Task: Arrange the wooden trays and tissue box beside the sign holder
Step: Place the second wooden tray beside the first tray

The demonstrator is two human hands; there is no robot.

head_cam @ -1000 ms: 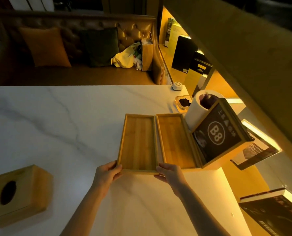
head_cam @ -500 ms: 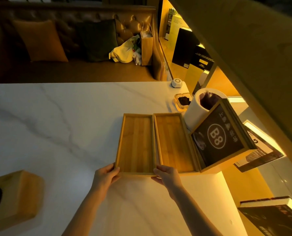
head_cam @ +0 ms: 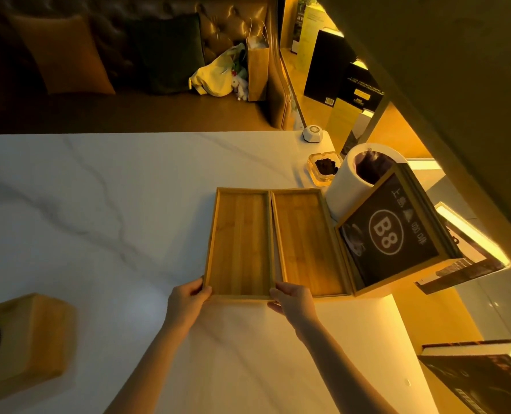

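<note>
Two shallow wooden trays lie side by side on the white marble table [head_cam: 99, 228]. The left tray [head_cam: 239, 243] touches the right tray [head_cam: 306, 243], which sits against the wooden-framed "B8" sign holder [head_cam: 388, 237]. My left hand [head_cam: 187, 297] grips the left tray's near-left corner. My right hand [head_cam: 291, 300] grips its near-right corner, where the two trays meet. A wooden tissue box [head_cam: 21, 339] with a round dark opening stands at the table's near left, well apart from the trays.
Behind the sign holder stands a white cylindrical bin [head_cam: 349, 177], then a glass ashtray [head_cam: 324, 170] and a small white device [head_cam: 313, 133]. A bench with cushions [head_cam: 63, 52] and bags runs along the far side. Books [head_cam: 481, 375] sit on a lit ledge at right.
The left tray has slid right until it sits flush against the right tray. Both hands stay on its near corners. The view has shifted slightly, moving the tissue box toward the left edge.
</note>
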